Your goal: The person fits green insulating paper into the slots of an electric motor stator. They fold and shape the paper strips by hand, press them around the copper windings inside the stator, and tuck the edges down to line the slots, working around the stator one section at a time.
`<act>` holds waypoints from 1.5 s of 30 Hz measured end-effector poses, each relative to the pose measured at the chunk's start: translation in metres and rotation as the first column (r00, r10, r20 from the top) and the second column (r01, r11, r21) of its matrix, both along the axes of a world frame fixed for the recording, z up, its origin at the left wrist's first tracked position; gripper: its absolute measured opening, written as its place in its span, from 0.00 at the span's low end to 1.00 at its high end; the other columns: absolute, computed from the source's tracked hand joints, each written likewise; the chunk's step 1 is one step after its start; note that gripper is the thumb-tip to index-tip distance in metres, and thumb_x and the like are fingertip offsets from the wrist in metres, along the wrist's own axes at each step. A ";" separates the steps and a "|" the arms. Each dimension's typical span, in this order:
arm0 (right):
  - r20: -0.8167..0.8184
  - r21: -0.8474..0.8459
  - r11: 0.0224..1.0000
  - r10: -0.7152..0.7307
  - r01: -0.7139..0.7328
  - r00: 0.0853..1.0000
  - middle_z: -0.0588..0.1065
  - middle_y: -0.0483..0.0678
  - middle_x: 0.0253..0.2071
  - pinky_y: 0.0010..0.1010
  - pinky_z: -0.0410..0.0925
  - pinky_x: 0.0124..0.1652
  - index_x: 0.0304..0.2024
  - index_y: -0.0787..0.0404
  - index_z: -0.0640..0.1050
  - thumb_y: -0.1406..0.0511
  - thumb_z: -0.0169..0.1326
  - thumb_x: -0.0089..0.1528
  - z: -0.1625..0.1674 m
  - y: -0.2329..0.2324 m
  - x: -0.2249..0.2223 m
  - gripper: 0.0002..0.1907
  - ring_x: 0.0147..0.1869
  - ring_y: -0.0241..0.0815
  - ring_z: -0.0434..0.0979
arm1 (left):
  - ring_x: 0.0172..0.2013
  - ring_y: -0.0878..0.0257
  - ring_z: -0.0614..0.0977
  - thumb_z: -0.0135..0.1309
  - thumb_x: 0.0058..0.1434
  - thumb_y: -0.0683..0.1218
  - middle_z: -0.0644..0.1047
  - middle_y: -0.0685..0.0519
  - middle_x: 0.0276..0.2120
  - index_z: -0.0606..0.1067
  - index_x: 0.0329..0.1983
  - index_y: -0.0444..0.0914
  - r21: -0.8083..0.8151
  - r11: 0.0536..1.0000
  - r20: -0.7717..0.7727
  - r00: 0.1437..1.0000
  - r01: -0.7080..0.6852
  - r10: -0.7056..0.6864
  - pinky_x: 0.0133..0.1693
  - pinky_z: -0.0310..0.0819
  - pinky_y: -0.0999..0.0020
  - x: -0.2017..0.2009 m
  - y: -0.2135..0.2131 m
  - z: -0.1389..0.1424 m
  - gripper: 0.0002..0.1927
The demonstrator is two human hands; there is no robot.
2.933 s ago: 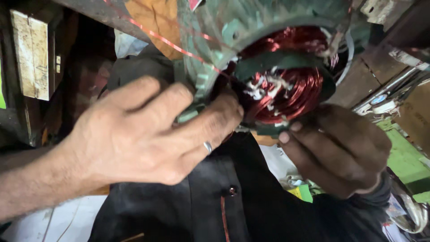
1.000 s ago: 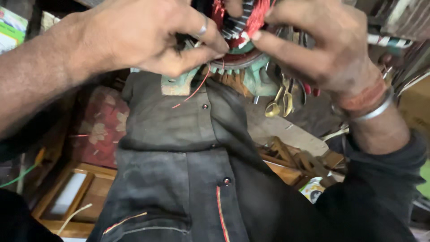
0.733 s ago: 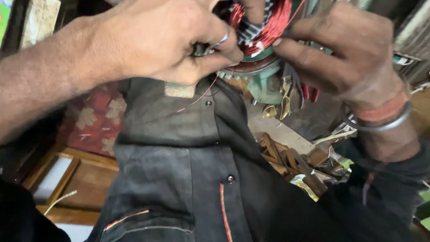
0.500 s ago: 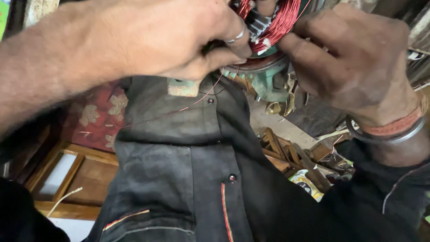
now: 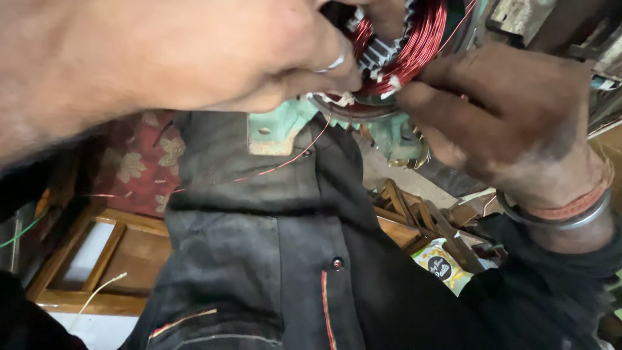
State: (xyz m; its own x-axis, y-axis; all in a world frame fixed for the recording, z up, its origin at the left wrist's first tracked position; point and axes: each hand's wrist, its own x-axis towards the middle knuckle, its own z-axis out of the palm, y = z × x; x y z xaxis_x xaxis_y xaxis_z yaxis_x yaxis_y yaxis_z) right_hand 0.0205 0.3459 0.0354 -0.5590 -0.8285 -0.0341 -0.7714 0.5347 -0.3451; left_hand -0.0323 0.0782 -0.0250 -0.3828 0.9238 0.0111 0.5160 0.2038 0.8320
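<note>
Two hands work close under the camera, raised toward the top of the view. Nearest of all is the left hand [image 5: 194, 58], a large blurred mass that comes in from the left edge with its back turned to the camera; a ring shows on one finger, and its fingers [image 5: 324, 81] are curled tight and pinched together at their tips against the lower edge of a red copper winding [image 5: 414, 45]. Whether a wire strand lies between those tips cannot be told. The right hand [image 5: 512, 123] comes in from the right, wrist low and banded with a metal bangle and an orange thread, palm turned leftward; its fingers [image 5: 427, 107] bend in and press on the same lower rim of the winding, almost meeting the left fingertips, with small white slips of insulation between them. The winding sits just above both sets of fingertips, coiled inside a pale green motor housing [image 5: 278, 126] whose lower flange shows below the left hand. A thin loose copper wire [image 5: 272, 170] trails down and left from the housing across a dark shirt [image 5: 272, 259], which fills the middle and bottom of the view with its button and orange stitching. Beyond the shirt, on the left, lie a red patterned cloth [image 5: 139, 168] and a wooden frame [image 5: 84, 259]; on the right lie a heap of wooden scraps [image 5: 421, 217] and a small printed packet [image 5: 444, 266].
</note>
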 end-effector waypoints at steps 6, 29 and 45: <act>0.060 -0.013 0.999 -0.050 0.051 0.997 0.78 0.48 0.34 0.36 0.69 0.31 0.37 0.62 0.85 0.69 0.71 0.56 0.001 -0.007 -0.006 0.08 0.34 0.46 0.78 | 0.35 0.51 0.82 0.62 0.55 0.42 0.80 0.47 0.43 0.83 0.34 0.33 0.299 0.954 -0.153 0.986 -0.015 0.063 0.33 0.73 0.58 -0.005 -0.009 -0.008 0.07; -0.030 -0.084 0.978 -0.194 0.191 0.981 0.74 0.44 0.32 0.36 0.61 0.34 0.32 0.59 0.88 0.59 0.75 0.49 -0.026 -0.010 0.000 0.13 0.35 0.43 0.66 | 0.45 0.57 0.81 0.65 0.66 0.49 0.75 0.52 0.54 0.78 0.45 0.35 0.213 0.976 -0.357 0.933 0.038 0.041 0.36 0.78 0.64 -0.032 0.009 -0.013 0.14; 0.044 -0.062 0.968 -0.240 0.242 0.970 0.73 0.49 0.43 0.40 0.65 0.43 0.36 0.63 0.80 0.58 0.68 0.67 -0.035 -0.002 0.012 0.15 0.44 0.47 0.71 | 0.34 0.48 0.81 0.65 0.54 0.46 0.77 0.43 0.35 0.77 0.44 0.33 0.183 0.965 -0.215 0.965 0.189 -0.148 0.31 0.75 0.57 -0.029 0.028 -0.020 0.18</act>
State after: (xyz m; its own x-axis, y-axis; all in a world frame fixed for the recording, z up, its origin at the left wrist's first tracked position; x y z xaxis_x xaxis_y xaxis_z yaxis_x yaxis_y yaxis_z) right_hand 0.0326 0.3435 0.0004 -0.7418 -0.6706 -0.0068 -0.6092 0.6780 -0.4114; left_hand -0.0610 0.1064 -0.0451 -0.1929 0.9455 0.2622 0.6866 -0.0608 0.7245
